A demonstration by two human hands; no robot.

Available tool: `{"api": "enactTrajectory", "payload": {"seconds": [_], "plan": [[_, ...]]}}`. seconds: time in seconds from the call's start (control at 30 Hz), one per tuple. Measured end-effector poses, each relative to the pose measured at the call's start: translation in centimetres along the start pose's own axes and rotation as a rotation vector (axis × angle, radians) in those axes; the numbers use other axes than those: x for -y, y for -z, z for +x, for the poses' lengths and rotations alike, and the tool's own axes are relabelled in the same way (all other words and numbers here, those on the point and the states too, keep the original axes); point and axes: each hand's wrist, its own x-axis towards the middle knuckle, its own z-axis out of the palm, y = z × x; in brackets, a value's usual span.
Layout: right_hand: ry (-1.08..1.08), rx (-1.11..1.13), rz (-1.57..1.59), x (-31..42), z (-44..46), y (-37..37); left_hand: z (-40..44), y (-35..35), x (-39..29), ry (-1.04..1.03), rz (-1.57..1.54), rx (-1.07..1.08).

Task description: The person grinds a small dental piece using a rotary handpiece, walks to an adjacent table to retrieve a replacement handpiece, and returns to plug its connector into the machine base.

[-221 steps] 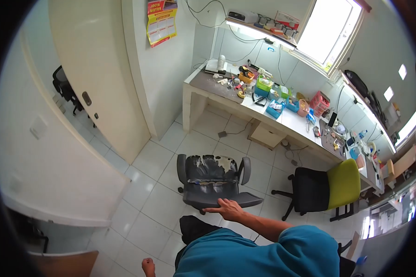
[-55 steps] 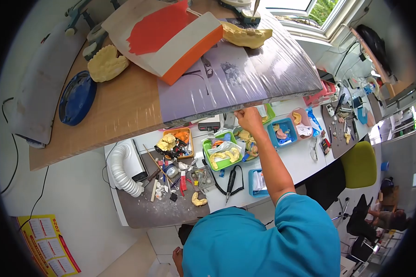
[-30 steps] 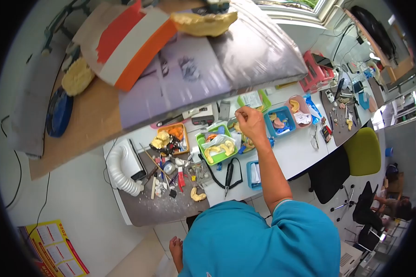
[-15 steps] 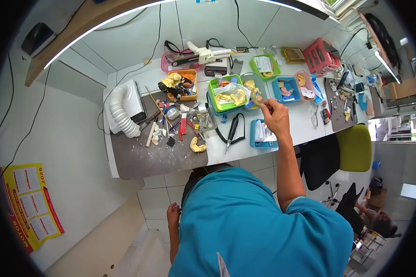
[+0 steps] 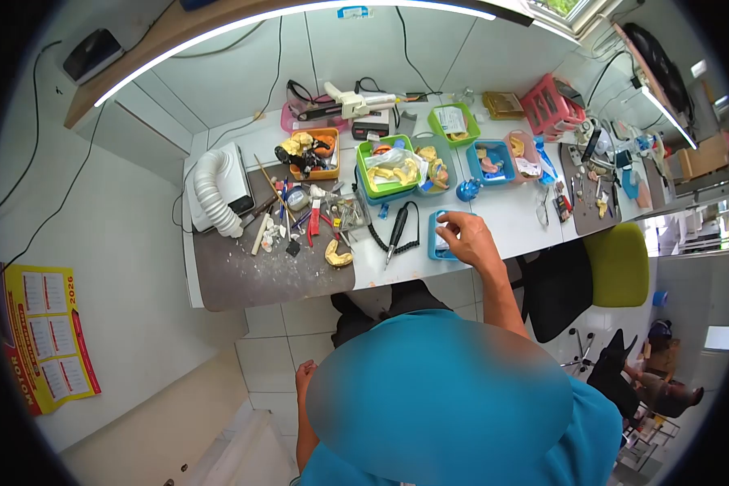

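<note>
My right hand (image 5: pixel 469 239) is over the small blue tray (image 5: pixel 443 249) near the front edge of the white desk (image 5: pixel 417 266). Its thumb and fingers are curled together, and anything between them is too small to make out. White contents show in that tray beside the fingertips. Left of it lies a black handpiece (image 5: pixel 396 235) with a coiled cord. Down at my side hangs my left hand (image 5: pixel 305 374), its fingers curled, away from the desk; what it holds, if anything, is hidden.
A green tray (image 5: pixel 373 188) of yellowish dental casts, an orange tray (image 5: pixel 337 172) and a white hose (image 5: pixel 211 185) stand on the desk. A lit shelf (image 5: pixel 121 74) overhangs it. A green-backed chair (image 5: pixel 621 263) is at the right, with another person (image 5: pixel 660 393) beyond.
My right hand has come down from the shelf edge, past the bigger trays, to the small blue tray. The view has tilted off the shelf top. A blue object now shows beside the larger blue tray.
</note>
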Motion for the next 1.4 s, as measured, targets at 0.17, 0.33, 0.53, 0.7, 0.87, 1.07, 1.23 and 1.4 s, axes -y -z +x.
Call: {"api": "enactTrajectory", "payload": {"seconds": [0.17, 0.33, 0.53, 0.7, 0.87, 1.07, 1.23, 1.4], "plan": [[0.097, 0.063, 0.004, -2.5, 3.4, 1.9, -0.9, -3.9, -1.5, -0.042, -0.076, -0.084], [0.135, 0.196, -0.002, -7.1, 8.0, 5.2, -1.9, -11.9, -1.0, -0.007, -0.147, -0.119], [0.259, 0.203, 0.084, -13.5, 12.5, 8.7, -7.0, -23.0, -5.7, -0.018, 0.192, 0.056], [0.262, 0.168, 0.223, -17.2, 16.0, 9.7, -9.2, -26.3, -9.8, -0.02, 0.301, -0.005], [0.292, 0.148, 0.289, -18.2, 19.3, 9.9, -10.4, -26.2, -8.1, 0.039, 0.063, -0.108], [0.252, 0.219, 0.512, -17.0, 21.6, 10.4, -13.5, -26.7, -4.7, 0.053, 0.182, -0.05], [0.285, 0.262, 0.522, -17.2, 23.1, 9.1, -16.2, -29.5, -7.4, 0.061, 0.199, -0.057], [0.386, 0.313, 0.442, -15.9, 24.9, 7.4, -16.5, -30.9, -9.0, 0.058, 0.181, -0.045]]}}
